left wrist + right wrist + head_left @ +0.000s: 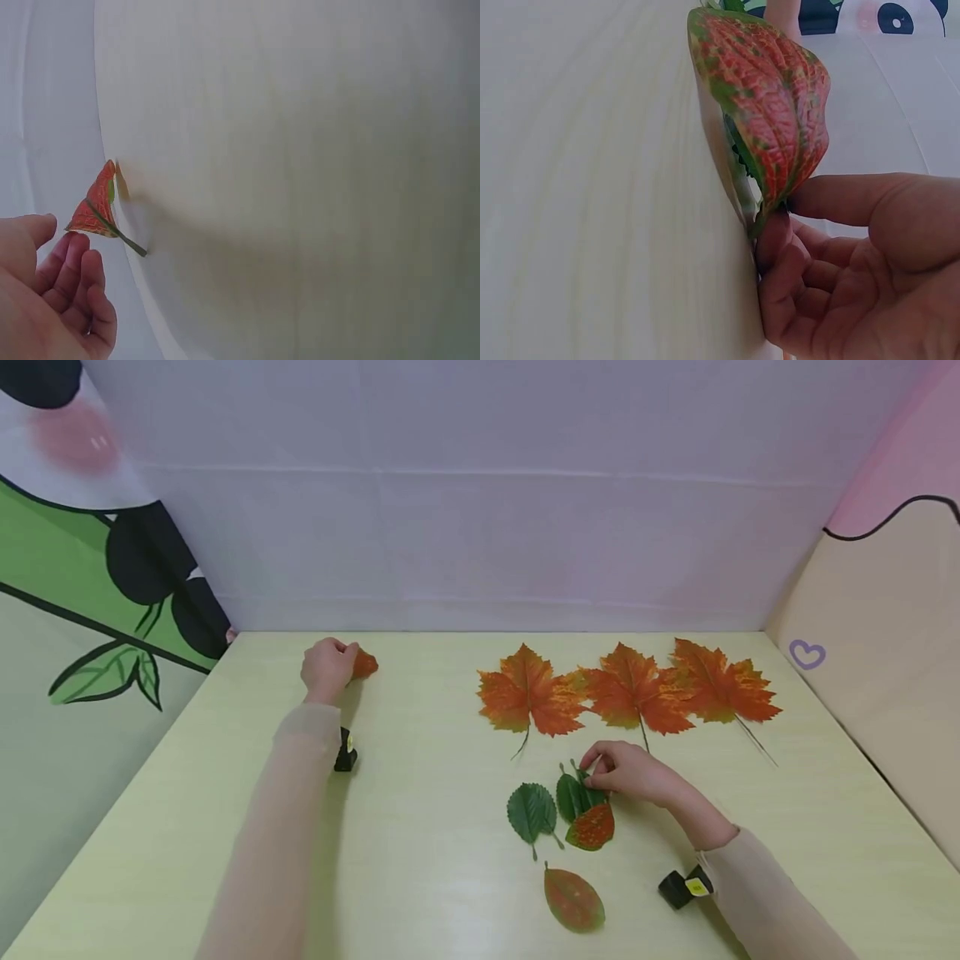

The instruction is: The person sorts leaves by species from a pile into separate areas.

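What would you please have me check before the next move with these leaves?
Left hand pinching the orange-red leaf: cannot tell; fingertips are at its edge.
Right hand on the red-green leaf: ok, appears to pinch its narrow end.
Red-green leaf clear of the green leaves: not ok, they overlap in the head view.
Three maple leaves apart from one another: not ok, neighbours meet.
Lone oval leaf lying apart: ok.

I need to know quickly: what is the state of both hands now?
Left hand: open, at an orange-red leaf.
Right hand: closed, pinching a red-green leaf.
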### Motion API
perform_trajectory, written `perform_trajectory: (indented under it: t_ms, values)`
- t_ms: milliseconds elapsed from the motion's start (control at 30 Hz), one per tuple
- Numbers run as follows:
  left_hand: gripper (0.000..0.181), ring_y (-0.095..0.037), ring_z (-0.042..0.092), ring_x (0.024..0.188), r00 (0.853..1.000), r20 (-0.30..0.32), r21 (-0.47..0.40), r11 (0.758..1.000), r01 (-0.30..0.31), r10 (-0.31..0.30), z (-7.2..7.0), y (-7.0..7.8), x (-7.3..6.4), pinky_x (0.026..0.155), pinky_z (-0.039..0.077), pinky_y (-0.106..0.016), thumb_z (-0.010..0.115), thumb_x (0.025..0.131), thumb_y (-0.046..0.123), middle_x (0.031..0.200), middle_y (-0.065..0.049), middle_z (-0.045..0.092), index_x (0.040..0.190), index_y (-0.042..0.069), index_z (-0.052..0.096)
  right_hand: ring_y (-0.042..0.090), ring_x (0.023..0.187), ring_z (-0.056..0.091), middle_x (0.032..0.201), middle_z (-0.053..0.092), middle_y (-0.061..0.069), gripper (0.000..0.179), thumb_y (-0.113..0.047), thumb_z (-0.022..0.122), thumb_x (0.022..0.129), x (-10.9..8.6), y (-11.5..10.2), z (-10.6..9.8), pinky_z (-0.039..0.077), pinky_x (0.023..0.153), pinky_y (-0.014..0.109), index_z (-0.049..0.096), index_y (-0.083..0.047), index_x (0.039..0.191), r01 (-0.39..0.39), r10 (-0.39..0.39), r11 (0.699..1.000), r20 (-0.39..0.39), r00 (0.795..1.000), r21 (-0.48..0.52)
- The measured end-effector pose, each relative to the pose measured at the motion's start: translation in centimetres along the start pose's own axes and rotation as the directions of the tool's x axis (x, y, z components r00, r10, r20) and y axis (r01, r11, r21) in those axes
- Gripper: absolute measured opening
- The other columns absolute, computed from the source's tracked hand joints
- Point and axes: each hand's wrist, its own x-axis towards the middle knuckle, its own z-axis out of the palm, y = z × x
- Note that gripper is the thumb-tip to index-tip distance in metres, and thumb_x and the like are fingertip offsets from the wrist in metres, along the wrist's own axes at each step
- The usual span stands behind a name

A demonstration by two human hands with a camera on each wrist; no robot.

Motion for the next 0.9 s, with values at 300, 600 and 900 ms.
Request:
perform_trajectory:
  t_ms: [300,600,900]
  values:
    - [0.037,-0.031,0.057,0.079,0.999,-0.014,0.064,0.997,-0.032,0.033,-1.5,0.6,-1.5,0.064,0.042,-0.040,0.041,0.094,0.037,0.092,-0.015,0.061,0.094,0.003,0.056,0.013,0.060,0.045,0.069,0.055,0.003,0.017,-0.010,0.062,0.083,0.0,0.0,-0.1,0.037,0.055,0.027,0.059,-0.001,0.098,0.004,-0.004,1.000,0.000,1.000,-0.005]
    - [0.029,-0.022,0.055,0.065,0.990,-0.003,0.025,0.989,-0.143,0.143,-0.6,2.3,-4.8,0.057,0.038,-0.031,0.045,0.091,0.036,0.086,-0.010,0.065,0.091,0.009,0.057,0.014,0.060,0.046,0.068,0.055,0.003,0.016,-0.009,0.062,0.083,-0.1,0.2,0.2,0.038,0.055,0.026,0.059,-0.002,0.097,-0.007,0.007,1.000,0.000,1.000,-0.011]
    - [0.027,-0.018,0.051,0.056,0.965,0.023,0.019,0.965,-0.262,0.262,0.4,4.1,-9.2,0.050,0.037,-0.029,0.050,0.089,0.035,0.070,-0.004,0.060,0.086,0.010,0.058,0.014,0.061,0.046,0.069,0.055,0.004,0.017,-0.009,0.062,0.083,0.0,-0.1,0.1,0.037,0.055,0.027,0.059,-0.001,0.098,-0.002,0.002,1.000,0.005,1.000,0.001]
